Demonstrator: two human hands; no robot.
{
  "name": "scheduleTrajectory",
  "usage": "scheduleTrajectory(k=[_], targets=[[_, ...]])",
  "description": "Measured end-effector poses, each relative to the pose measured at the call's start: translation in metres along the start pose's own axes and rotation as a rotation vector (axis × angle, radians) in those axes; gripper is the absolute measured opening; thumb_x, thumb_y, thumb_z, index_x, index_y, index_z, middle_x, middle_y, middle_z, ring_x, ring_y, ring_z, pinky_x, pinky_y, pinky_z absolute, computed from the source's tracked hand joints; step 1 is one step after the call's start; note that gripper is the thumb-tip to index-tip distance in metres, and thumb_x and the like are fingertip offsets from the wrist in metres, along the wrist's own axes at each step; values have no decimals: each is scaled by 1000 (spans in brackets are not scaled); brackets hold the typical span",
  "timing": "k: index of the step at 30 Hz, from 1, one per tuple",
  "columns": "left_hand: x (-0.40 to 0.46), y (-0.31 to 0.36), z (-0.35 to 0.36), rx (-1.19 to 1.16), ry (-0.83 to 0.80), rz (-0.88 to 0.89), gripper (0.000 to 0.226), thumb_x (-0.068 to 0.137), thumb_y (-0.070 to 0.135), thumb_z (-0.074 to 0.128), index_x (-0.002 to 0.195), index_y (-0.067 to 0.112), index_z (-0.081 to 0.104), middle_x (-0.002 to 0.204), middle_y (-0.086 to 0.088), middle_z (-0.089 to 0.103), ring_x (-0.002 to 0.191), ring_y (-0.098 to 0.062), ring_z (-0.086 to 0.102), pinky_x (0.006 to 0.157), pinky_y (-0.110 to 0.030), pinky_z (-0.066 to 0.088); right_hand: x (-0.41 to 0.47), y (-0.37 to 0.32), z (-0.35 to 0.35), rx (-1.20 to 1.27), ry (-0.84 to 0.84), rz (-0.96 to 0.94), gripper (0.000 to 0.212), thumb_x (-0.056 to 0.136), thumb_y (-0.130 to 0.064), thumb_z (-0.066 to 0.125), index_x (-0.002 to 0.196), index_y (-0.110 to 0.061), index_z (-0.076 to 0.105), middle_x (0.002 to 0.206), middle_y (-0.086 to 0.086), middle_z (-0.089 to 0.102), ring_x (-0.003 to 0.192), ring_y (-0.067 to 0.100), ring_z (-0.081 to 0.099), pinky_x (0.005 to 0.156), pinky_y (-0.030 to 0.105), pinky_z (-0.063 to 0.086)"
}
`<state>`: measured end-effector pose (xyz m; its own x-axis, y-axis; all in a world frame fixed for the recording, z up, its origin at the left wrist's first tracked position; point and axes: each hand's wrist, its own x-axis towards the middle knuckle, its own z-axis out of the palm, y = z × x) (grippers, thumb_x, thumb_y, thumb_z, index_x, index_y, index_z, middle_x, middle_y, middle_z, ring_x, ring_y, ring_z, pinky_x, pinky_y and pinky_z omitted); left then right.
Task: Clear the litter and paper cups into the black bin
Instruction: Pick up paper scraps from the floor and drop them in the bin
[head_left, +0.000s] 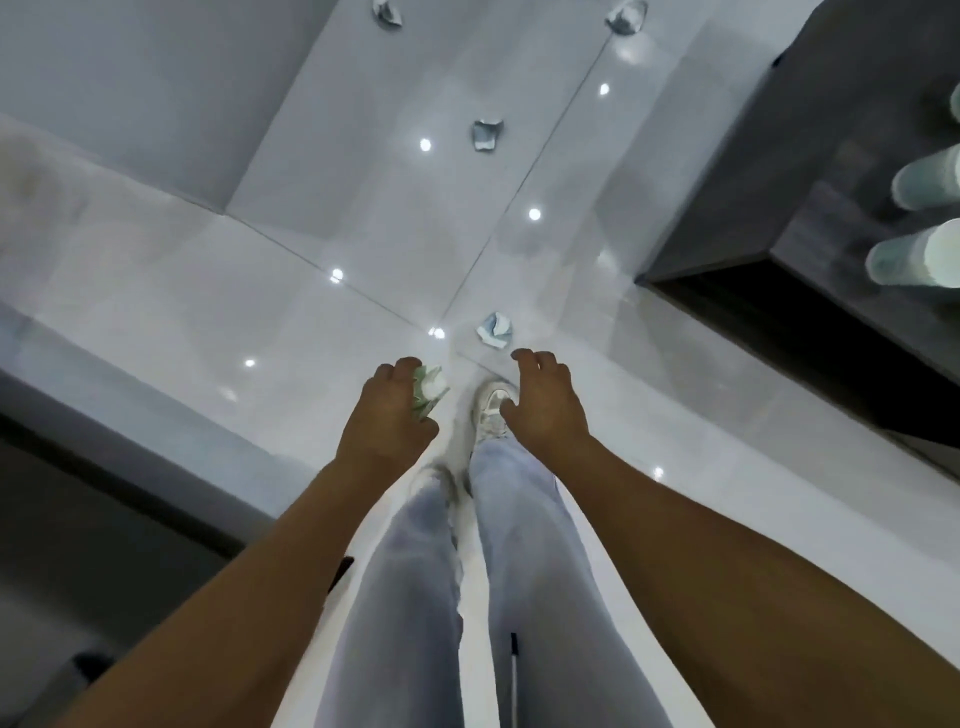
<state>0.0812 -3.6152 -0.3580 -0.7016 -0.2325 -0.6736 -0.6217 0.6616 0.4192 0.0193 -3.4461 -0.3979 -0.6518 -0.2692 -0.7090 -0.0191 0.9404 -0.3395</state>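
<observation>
My left hand (387, 410) grips a crumpled green-and-white paper cup (430, 389). My right hand (543, 402) hangs beside it with loosely curled fingers and holds nothing. A crumpled blue-white paper ball (494, 329) lies on the glossy floor just beyond my right fingertips. Farther off on the floor lie more crumpled pieces: one in the middle (487, 135), one at top centre (387, 13), one at top right (626, 16). Two pale green paper cups (906, 254) (927, 182) stand on the dark table at the right. No black bin is in view.
I stand on white glossy floor tiles (311, 312) that reflect ceiling lights. A dark wooden table (789, 171) fills the right side. A dark low ledge (104, 467) runs along the lower left. My legs and a white shoe (491, 410) are below my hands.
</observation>
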Motion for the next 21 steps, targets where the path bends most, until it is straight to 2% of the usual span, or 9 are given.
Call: scheduleTrajectory(k=[6,9,13,17,21], targets=[[93,-18,24,19,-18,12,47,73,7,68,117,10,51,102,-5,48,95,-23,51,76,-29,41,89,26,36,10,-33,28,59,90,-16,55,144,-14,32,139,10,39,123,29,38,93,35,40],[146,-41,52,65,-57,61,49,71,6,66,118,9,51,108,-11,50,100,-25,50,80,-32,44,140,47,71,32,-33,62,62,88,-15,57,145,-14,32,139,11,38,124,29,37,93,36,41],[214,-79,99,77,-57,76,58,70,5,68,125,9,48,116,-12,47,107,-27,46,82,-28,37,215,78,130,19,-25,65,63,89,-16,58,146,-14,30,143,11,35,125,30,37,96,37,41],[277,-118,142,86,-54,86,57,70,6,68,123,11,48,113,-8,48,103,-25,47,79,-28,36,288,102,191,-32,-7,28,72,86,-16,63,148,-18,26,152,9,25,133,30,31,101,36,39],[323,-147,175,100,-75,107,57,70,7,70,122,13,48,107,-1,44,97,-20,45,75,-27,35,335,121,239,-186,-54,-82,90,79,-14,73,150,-33,20,159,9,9,142,37,14,112,44,29]])
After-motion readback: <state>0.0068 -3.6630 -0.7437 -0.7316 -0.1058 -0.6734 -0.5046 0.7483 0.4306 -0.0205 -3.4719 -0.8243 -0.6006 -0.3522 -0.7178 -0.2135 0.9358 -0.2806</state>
